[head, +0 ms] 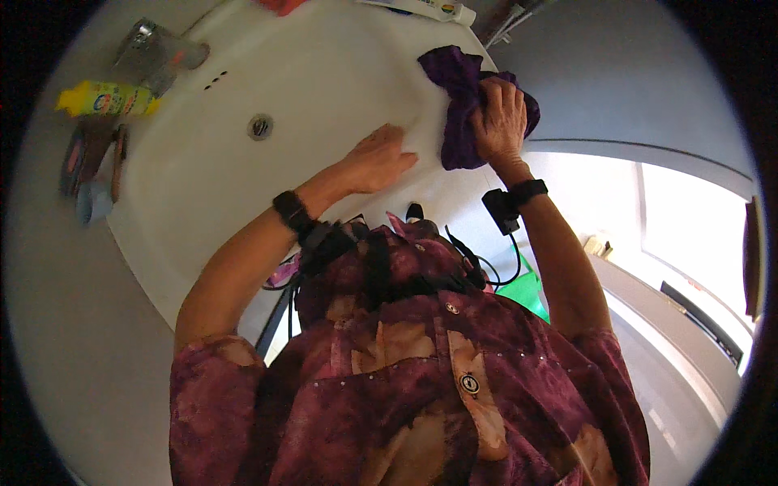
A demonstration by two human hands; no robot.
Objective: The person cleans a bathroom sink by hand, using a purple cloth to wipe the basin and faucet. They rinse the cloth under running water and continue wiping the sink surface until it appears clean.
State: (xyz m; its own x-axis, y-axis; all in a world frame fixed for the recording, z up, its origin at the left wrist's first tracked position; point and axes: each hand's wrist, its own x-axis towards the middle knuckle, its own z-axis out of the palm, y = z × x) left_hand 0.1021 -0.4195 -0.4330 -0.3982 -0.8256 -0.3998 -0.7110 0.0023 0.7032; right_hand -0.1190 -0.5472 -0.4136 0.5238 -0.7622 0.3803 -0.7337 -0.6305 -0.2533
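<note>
My right hand [503,115] presses on a bunched dark purple cloth [460,130] at the right side of a white washbasin [200,158]. Part of the cloth is hidden beneath that hand, and a loose end spreads towards the bowl. Over the near part of the basin, my left hand [377,159] holds nothing that I can see. Its thumb stands apart from the fingers, which look slightly blurred. The round metal drain [260,126] lies farther left, with small overflow holes [216,79] beyond it.
A blurred faucet [161,51] stands at the basin's left edge. Beside it are a yellow bottle [109,99], a brush-like item [74,159] and a pale blue cup [94,200]. A white tube [425,8] lies on the far rim. A grey panel [608,85] borders the right side.
</note>
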